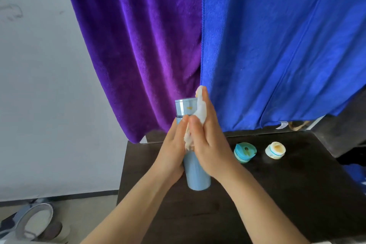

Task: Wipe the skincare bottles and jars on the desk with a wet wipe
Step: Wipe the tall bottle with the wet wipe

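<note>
Bottle [195, 162] is standing upright on the bench [277, 194], tall pale-blue cylinder with a clear cap, and I'm holding it between both hands. Left hand [171, 152] is gripping the left side of the body; right hand [208, 144] is pressing the wet wipe [200, 113] against the upper right side and cap, fingers flat. Looks like smooth plastic, probably light and stiff, likely slick once wet, and tall enough to tip, so I'm judging mid-body as the hold point, not the cap. Wipe is soft and bunched, already yellow-stained. Teal jar [245, 152] and white jar [275, 150] are sitting just right of the bottle, apart from each other, lids look smudged. Probably next in line
</note>
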### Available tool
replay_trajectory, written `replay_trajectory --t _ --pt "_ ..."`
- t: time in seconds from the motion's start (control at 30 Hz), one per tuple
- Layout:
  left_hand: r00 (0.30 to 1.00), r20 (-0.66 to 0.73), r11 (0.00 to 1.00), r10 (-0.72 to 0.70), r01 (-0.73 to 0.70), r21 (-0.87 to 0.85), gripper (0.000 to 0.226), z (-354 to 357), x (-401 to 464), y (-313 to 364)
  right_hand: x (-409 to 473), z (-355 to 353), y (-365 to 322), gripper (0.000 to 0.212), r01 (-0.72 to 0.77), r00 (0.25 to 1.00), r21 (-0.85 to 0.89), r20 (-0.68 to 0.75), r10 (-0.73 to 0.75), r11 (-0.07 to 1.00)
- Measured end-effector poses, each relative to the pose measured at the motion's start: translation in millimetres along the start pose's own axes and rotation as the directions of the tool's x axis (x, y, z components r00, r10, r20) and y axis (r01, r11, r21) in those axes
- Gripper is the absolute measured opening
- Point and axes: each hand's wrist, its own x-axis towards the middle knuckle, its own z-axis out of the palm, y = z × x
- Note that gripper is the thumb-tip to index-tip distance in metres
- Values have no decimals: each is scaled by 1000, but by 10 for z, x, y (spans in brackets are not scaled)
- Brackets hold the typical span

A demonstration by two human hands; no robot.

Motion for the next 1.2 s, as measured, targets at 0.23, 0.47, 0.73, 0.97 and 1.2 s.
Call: replay_trajectory --t 0.23,0.47,0.73,0.97,1.2 --pt "995 -77 998 69 -70 -7 38 -36 33 72 -291 124 167 55 41 999 44 14 -42 998" --pt "988 -98 982 -115 98 -162 62 -128 136 99 -544 155 236 38 -126 991 137 66 118 983" --pt "963 -228 988 146 -131 77 24 13 121 89 -320 202 257 48 -138 987 -148 -99 124 979" --pt "992 -128 998 -5 -2 -56 45 -67 135 68 -627 265 346 63 -16 999 -237 -36 8 971" --pt "999 47 998 -11 14 -59 48 12 62 15 -4 -8 44 61 3 994 -71 -109 -11 997"
